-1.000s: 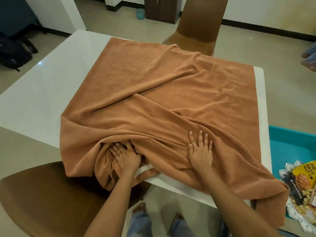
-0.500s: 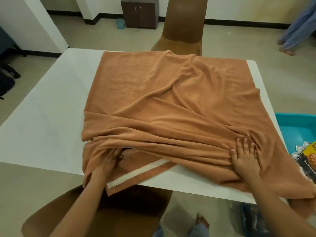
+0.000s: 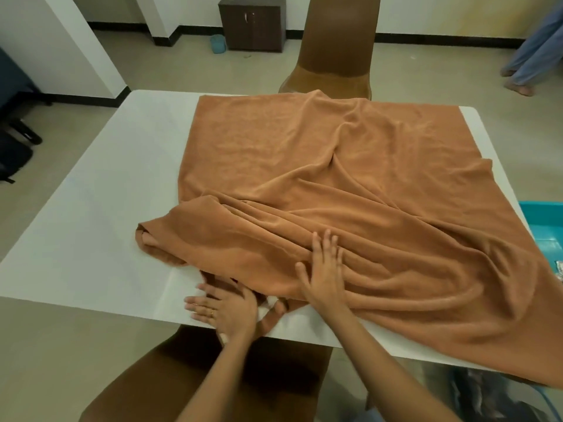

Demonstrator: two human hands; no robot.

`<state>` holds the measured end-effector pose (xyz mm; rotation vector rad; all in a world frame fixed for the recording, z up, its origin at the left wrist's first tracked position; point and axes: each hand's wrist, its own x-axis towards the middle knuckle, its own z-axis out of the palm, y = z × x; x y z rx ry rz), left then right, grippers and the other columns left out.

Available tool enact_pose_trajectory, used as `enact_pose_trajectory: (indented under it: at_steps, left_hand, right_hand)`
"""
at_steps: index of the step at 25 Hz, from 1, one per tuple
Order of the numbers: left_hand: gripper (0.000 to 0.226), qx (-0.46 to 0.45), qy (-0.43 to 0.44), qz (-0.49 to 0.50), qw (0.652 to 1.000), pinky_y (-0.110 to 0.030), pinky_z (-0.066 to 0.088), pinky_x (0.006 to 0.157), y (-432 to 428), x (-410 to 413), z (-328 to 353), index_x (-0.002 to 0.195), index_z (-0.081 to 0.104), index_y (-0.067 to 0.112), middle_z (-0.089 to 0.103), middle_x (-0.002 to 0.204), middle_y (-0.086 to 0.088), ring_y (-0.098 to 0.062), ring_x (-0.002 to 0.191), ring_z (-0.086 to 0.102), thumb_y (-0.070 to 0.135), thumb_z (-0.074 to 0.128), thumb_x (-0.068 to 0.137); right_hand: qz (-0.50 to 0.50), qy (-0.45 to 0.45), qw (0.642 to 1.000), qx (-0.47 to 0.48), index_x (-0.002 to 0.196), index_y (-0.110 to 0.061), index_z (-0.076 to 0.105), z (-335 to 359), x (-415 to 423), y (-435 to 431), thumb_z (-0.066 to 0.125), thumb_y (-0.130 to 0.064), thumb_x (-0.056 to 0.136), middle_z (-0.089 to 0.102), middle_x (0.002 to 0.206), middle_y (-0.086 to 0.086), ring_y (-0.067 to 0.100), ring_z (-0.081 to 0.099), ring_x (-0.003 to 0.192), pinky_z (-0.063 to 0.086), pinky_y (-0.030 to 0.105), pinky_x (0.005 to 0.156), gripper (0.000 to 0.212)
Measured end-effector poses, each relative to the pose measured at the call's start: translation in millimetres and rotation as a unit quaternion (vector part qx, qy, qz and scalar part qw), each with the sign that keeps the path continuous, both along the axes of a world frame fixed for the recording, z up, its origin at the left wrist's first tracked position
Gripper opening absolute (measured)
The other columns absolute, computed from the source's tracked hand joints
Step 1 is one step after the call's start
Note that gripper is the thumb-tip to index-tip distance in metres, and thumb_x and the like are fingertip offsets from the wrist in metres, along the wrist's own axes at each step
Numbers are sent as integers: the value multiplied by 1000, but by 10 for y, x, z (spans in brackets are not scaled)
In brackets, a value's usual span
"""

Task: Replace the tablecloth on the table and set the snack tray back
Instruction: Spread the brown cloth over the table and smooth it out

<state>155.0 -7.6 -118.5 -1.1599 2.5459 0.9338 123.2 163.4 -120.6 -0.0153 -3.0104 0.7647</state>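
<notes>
An orange-brown tablecloth [image 3: 350, 184] lies crumpled over the right part of the white table [image 3: 100, 214], with a rolled fold at its near left and its right corner hanging over the near edge. My left hand [image 3: 224, 309] lies flat with fingers spread at the cloth's near edge, partly on the bare table. My right hand [image 3: 324, 269] presses flat on the folds, fingers apart. A sliver of the silver snack tray [image 3: 558, 269] shows at the right frame edge.
A brown chair [image 3: 335, 50] stands at the table's far side and another [image 3: 213, 382] right below me. A teal bin [image 3: 545, 220] sits right of the table. A dark cabinet [image 3: 253, 22] is at the back; a person's legs [image 3: 530, 47] at far right.
My left hand came out from under the cloth and now lies flat at its near edge. My right hand moved left onto the middle folds. The cloth's left side got pushed back onto the table.
</notes>
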Motion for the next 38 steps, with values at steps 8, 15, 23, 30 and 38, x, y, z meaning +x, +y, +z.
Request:
enact_pose_trajectory:
  at_steps: [8, 15, 23, 30, 38]
  left_hand:
    - [91, -90, -3, -38, 995, -52, -24, 108, -806, -247, -241, 147, -19, 3, -28, 153, -22, -37, 140, -28, 51, 36, 93]
    - [83, -75, -37, -43, 996, -59, -14, 113, -1087, -479, -171, 149, -13, 6, -15, 157, -21, -37, 143, -19, 49, 31, 95]
    - [140, -102, -89, 204, 970, -65, 5, 112, -3804, -438, -1002, 131, -46, 36, 0, 158, -22, -40, 145, 2, 57, 74, 64]
    - [63, -113, 47, 49, 991, -59, 2, 114, -2217, -431, 45, 151, 5, 0, 3, 152, -37, -48, 143, 0, 17, 36, 98]
    - [71, -56, -3, -2, 998, -49, -14, 114, -2341, -529, -232, 152, -3, 22, -14, 158, -18, -33, 145, -16, 35, 40, 98]
  right_hand:
    - [32, -44, 989, 136, 154, -31, 8, -316, 10, 283, 29, -74, 84, 4, 161, 4, 25, 6, 148, -2, 42, 118, 84]
    - [-23, -89, 980, 178, 153, -35, 2, -266, 129, 1249, 21, -79, 79, -3, 161, 4, 24, -2, 148, -16, 33, 115, 88]
    - [-56, -173, 967, 176, 152, -29, -5, -172, 71, 2092, 15, -71, 72, -8, 161, 6, 29, -8, 148, -12, 40, 116, 92]
    - [-38, 91, 994, -49, 150, -9, 25, 104, -160, 17, 40, -22, 90, 16, 158, 16, 29, 7, 148, 9, 45, 120, 63]
    - [150, 4, 983, 103, 153, -26, 18, -410, -248, -888, 37, -61, 90, 7, 162, 2, 22, 4, 149, 10, 48, 119, 75]
